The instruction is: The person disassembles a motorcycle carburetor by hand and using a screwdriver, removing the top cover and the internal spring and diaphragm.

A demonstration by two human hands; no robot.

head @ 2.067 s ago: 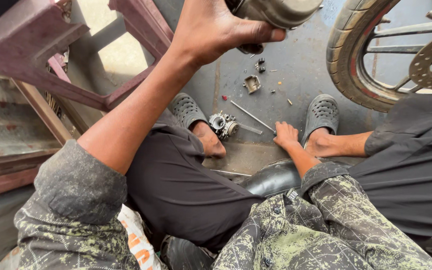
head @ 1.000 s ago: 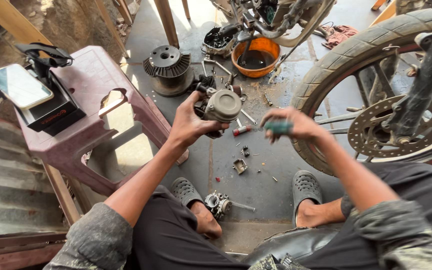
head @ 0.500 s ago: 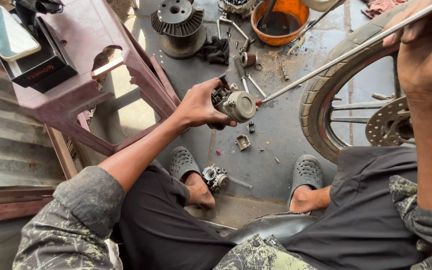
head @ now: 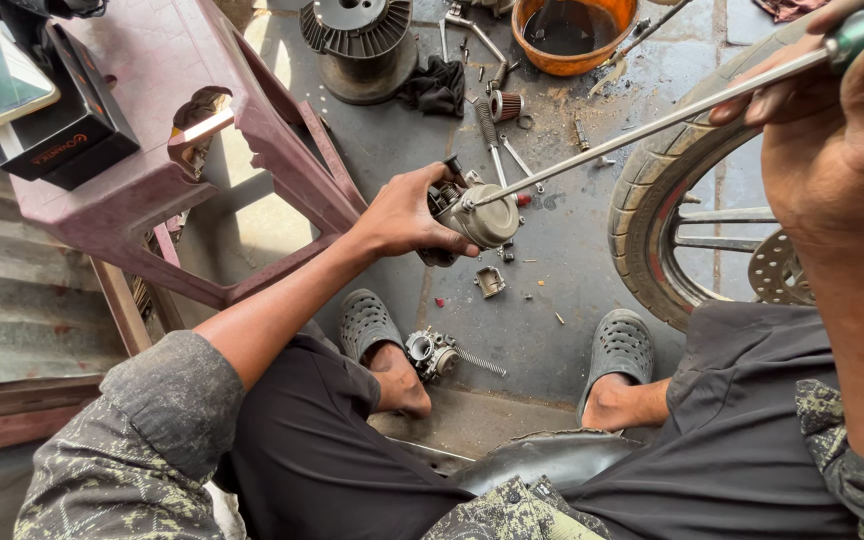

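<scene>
I have the carburettor [head: 472, 215] up off the floor, held out in front of my knees above the grey concrete, roughly level with the near edge of the motorcycle wheel [head: 682, 240]. My left hand [head: 402, 212] wraps it from the left side, fingers [head: 430, 180] curled closed over its top and back, so the round pale face looks toward my right and stays steady against a push. My right hand [head: 832, 130] is raised high and near the camera, fingers closed around the green handle of a long screwdriver [head: 642, 125]; the shaft slants down and left so its tip sits against the upper edge of the carburettor body. That long reach keeps the driving hand clear of the part.

Directly beneath, small loose pieces lie on the floor, among them a little square metal part [head: 489, 281], within easy reach. Between my sandalled feet rests a second carburettor body [head: 430, 353] with a spring. Farther out stand a finned engine piece [head: 360, 40], an orange bowl [head: 574, 38] of dark liquid, and a maroon plastic stool [head: 192, 150] carrying a black box.
</scene>
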